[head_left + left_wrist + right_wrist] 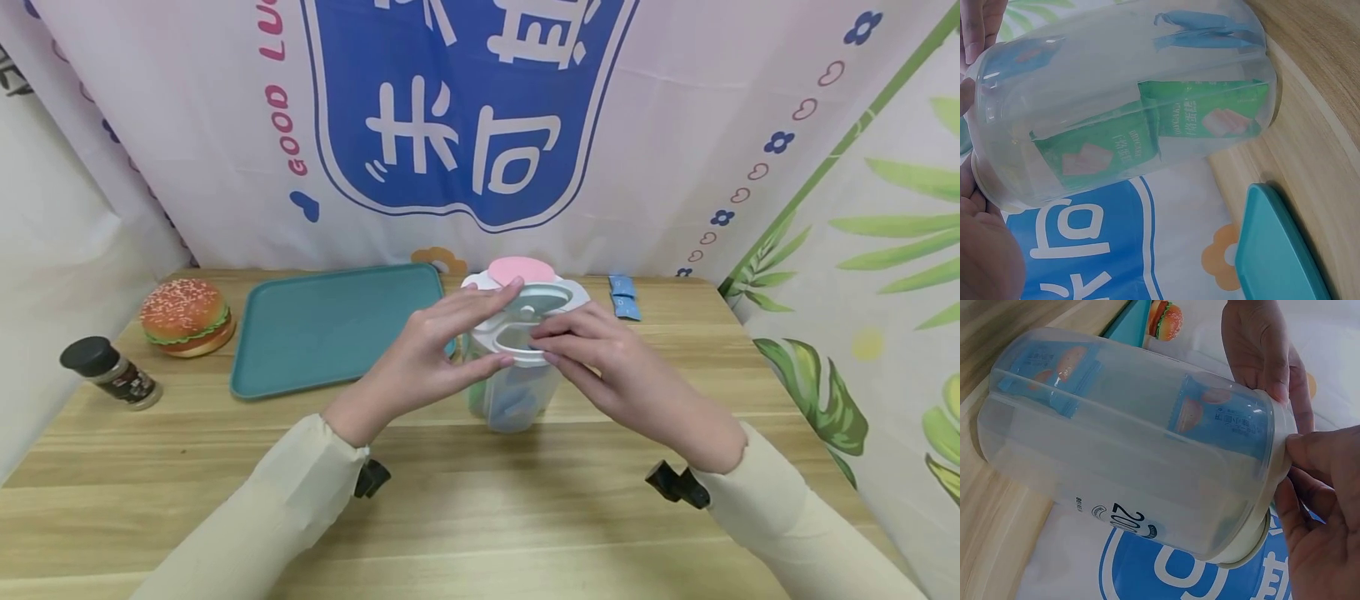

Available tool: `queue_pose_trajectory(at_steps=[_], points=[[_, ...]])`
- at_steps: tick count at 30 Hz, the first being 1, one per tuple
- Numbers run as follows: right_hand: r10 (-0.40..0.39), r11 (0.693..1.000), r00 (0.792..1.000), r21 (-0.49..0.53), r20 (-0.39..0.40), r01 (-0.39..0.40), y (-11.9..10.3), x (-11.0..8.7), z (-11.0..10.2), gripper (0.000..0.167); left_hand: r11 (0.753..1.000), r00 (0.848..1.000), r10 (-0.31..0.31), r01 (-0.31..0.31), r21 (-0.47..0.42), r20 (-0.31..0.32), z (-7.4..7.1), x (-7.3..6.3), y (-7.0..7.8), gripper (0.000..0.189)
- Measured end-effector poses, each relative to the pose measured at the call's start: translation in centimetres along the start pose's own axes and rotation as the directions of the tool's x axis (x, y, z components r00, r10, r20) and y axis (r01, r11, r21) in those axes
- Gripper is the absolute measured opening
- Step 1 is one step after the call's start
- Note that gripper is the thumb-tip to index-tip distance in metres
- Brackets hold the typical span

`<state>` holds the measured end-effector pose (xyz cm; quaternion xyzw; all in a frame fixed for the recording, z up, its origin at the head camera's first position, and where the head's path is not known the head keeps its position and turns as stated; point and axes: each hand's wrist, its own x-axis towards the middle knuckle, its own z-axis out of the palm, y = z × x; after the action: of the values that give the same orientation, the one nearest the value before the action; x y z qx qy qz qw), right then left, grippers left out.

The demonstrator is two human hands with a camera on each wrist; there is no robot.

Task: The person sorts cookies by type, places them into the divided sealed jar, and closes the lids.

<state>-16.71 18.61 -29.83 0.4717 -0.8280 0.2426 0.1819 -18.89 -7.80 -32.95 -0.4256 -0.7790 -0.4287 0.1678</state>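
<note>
A clear plastic storage canister (516,398) with a white top stands upright on the table, one teal flap lid (536,302) raised. My left hand (427,354) rests on the top, its index finger by the flap and its thumb on the front rim. My right hand (611,354) has bunched fingertips in the opening. Just under the rim hangs a blue snack packet (1216,415), apparently pinched by them; the rim hides the contact. Another blue packet (1054,372) lies at the canister's bottom. Green cake packets (1210,109) fill a neighbouring compartment.
A teal tray (337,329) lies left of the canister. Farther left are a toy burger (186,317) and a black-capped seasoning jar (112,371). Small blue packets (624,297) lie to the right, near the printed curtain (660,167) at the back.
</note>
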Motion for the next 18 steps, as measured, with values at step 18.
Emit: queue_pose_trajectory(at_steps=[18], points=[[0.019, 1.000, 1.000, 0.009, 0.012, -0.019, -0.04, -0.38, 0.03, 0.035, 1.000, 1.000, 0.010, -0.010, -0.006, -0.006, 0.01, -0.02, -0.12, 0.073]])
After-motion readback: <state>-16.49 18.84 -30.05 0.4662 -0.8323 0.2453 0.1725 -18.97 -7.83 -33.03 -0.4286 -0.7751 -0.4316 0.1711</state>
